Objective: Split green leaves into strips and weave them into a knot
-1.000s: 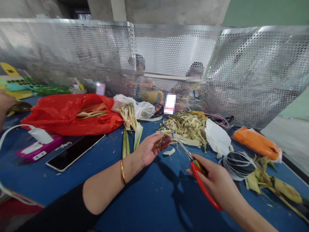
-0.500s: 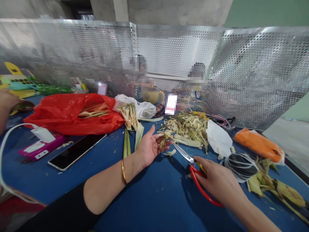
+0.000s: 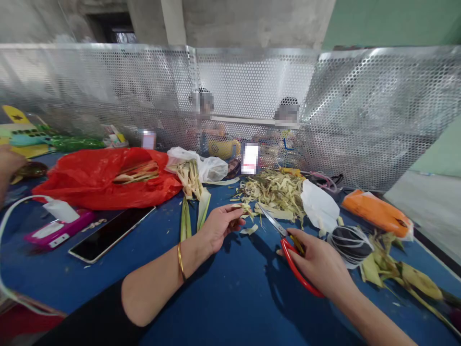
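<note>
My left hand, with a gold bangle at the wrist, is pinched on a small pale-green bundle of dried husk. Its fingers hide part of the bundle. In my right hand is a pair of red-handled scissors, the blades pointing up and left towards the bundle and looking nearly closed. A heap of shredded husk scraps lies just beyond both hands. One loose scrap sits on the blue tabletop between them. Left of my left hand are long green husk strips.
A red plastic bag holds stalks. Near it lie a phone and a purple power strip. To the right are white paper, a cord spool and an orange packet. A perforated metal screen stands behind.
My left hand has turned over from palm-up with spread fingers to a pinch on the husk bundle. The scissors stay in my right hand, and the view has tilted slightly.
</note>
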